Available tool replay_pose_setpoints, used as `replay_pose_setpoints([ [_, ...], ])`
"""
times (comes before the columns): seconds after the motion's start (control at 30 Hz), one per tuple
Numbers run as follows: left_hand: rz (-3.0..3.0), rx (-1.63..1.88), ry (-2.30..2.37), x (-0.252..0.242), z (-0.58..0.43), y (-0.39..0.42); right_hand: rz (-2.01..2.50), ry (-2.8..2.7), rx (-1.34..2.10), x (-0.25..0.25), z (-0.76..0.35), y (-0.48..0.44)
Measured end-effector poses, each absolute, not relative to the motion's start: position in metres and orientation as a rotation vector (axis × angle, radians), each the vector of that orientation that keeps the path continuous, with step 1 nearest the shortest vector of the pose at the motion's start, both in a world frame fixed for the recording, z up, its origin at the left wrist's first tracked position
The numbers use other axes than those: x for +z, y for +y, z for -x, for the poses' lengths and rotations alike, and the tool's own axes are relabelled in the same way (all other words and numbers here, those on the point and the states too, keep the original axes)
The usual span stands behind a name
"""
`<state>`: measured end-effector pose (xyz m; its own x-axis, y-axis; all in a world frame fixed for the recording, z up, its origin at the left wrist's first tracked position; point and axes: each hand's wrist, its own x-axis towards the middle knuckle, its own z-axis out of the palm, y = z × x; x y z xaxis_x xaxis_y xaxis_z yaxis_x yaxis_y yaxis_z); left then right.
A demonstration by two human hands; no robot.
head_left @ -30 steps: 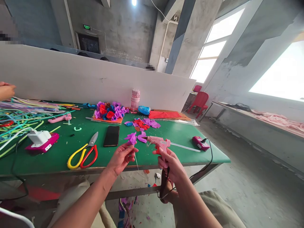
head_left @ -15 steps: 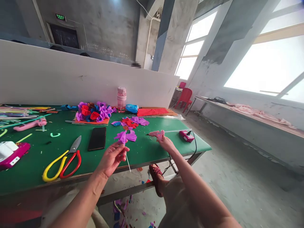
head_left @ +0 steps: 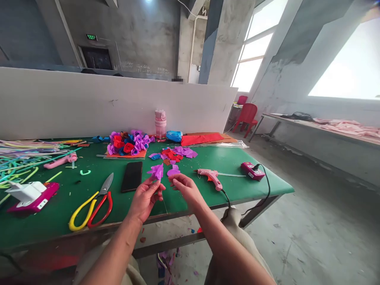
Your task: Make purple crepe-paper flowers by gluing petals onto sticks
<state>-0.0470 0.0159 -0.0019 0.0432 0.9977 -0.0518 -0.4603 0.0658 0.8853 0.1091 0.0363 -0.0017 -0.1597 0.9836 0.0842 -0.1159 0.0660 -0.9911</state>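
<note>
Between the thumb and fingers of my left hand is a purple paper flower on a thin pale stem, held above the front of the green table. Close beside it, my right hand has its fingers closed at the edge of a purple paper petal. Further right, a pink glue gun lies on the table with a clear glue stick out of its back. Behind the hands is a loose pile of purple, red and blue paper petals.
Scissors and a black phone lie left of my hands. Finished paper flowers, a pink bottle and red paper line the back. A power strip sits right, its cord hanging over the edge.
My right hand has let go of the glue gun, which now lies on the table, and has moved left to the purple petal. My left hand still holds the flower. The view has shifted.
</note>
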Motion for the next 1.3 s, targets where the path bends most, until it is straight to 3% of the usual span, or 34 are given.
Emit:
replay_pose_setpoints([
  [0.2, -0.934, 1.395, 1.021, -0.008, 0.045, 0.014, 0.775, -0.905, 1.622, -0.007, -0.090, 0.033],
  [0.47, -1.001, 1.418, 1.093, -0.010, 0.043, 0.015, 0.734, -0.847, 1.656, -0.008, -0.080, 0.028],
  [0.7, -1.051, 1.415, 1.105, -0.013, 0.038, 0.014, 0.827, -1.047, 1.433, -0.011, -0.079, 0.025],
  [0.97, -1.119, 1.519, 1.250, -0.010, 0.034, 0.013, 0.999, -1.366, 0.900, -0.014, -0.082, 0.017],
  [1.3, -0.930, 1.387, 1.038, -0.007, 0.029, 0.010, 0.768, -0.871, 1.667, -0.010, -0.092, 0.025],
])
